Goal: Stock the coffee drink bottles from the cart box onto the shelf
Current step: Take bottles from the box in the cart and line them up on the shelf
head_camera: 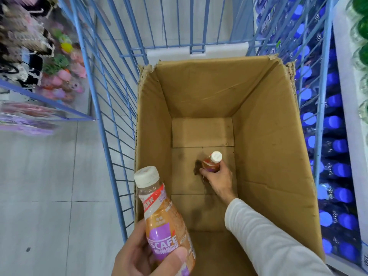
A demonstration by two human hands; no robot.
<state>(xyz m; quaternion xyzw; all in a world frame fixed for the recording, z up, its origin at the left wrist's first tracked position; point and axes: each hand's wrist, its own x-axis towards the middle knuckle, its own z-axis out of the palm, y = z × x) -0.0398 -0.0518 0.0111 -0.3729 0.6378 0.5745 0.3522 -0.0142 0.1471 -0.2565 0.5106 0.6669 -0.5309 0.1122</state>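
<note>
Blue-capped bottles [341, 195] — plush toys [58, 80]

Box [155, 120] open-topped, floor mostly bare; tall walls hem reach.

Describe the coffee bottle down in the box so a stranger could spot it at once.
Find the blue wire cart, which holds a tall open cardboard box. On the box's floor the right hand grips a small white-capped coffee bottle. It is the only bottle down there; the other bottle is held higher, in the left hand.
</note>
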